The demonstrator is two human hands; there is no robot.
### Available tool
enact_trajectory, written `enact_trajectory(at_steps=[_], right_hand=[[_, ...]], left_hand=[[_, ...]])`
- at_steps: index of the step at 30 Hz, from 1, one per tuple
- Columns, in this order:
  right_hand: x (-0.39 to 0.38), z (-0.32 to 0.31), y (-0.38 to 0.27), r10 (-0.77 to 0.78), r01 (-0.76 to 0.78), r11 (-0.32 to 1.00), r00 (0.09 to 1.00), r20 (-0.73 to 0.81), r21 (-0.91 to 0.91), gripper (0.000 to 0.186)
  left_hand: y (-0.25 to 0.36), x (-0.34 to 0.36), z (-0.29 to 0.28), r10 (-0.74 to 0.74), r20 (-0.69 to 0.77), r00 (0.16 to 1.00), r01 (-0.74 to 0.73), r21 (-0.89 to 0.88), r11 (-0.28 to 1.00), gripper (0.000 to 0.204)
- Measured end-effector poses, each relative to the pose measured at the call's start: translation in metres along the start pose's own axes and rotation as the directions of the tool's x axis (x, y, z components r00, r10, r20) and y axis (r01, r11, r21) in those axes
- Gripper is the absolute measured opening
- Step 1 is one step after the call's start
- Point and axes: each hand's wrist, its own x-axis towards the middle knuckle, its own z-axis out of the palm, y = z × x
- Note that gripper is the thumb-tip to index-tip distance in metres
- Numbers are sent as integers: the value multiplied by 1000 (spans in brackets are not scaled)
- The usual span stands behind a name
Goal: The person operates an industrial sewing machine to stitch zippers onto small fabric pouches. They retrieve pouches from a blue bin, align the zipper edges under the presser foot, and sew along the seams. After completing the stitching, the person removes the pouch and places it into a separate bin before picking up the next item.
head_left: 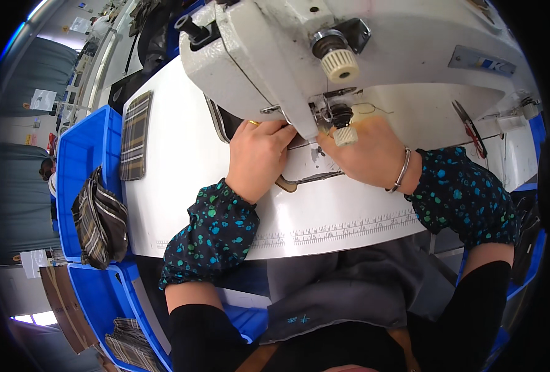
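Note:
A white sewing machine (244,56) stands over the white table, its head close above both hands. My left hand (256,155) is closed, fingers bent and pressed together, on a dark fabric piece (228,121) with a pale rim. Part of that piece lies hidden under the hand and machine. My right hand (365,152) is closed beside the needle area, at the right of the machine's lower end. A cream tension knob (346,136) covers some of its fingers, and what they pinch cannot be made out. A tan-edged rounded corner (285,185) shows between the hands.
A plaid fabric panel (136,136) lies at the table's left. Thread snips (470,129) rest at the right. Blue bins (68,161) stand left of the table, with folded plaid pieces (100,220) over one. A printed ruler (349,230) runs along the near edge.

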Motion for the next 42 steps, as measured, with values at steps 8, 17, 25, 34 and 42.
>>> enact_trajectory(at_steps=[8, 17, 25, 34, 42], right_hand=[[0, -2, -13, 108, -110, 951, 994, 20, 290, 11], [-30, 13, -56, 285, -73, 584, 951, -120, 808, 40], [-178, -140, -84, 584, -454, 645, 811, -13, 615, 25], [-342, -309, -94, 889, -922, 116, 263, -375, -370, 33], [-504, -285, -27, 1000, -984, 16, 11, -24, 178, 35]], left_hand=[[3, -13, -21, -99, 7, 995, 98, 42, 994, 40], [159, -86, -34, -36, -183, 982, -10, -241, 970, 41], [136, -122, -44, -156, -237, 959, 96, -247, 964, 14], [99, -122, -8, -290, -300, 909, 253, -158, 955, 12], [96, -124, -11, -332, -293, 897, 283, -196, 939, 12]])
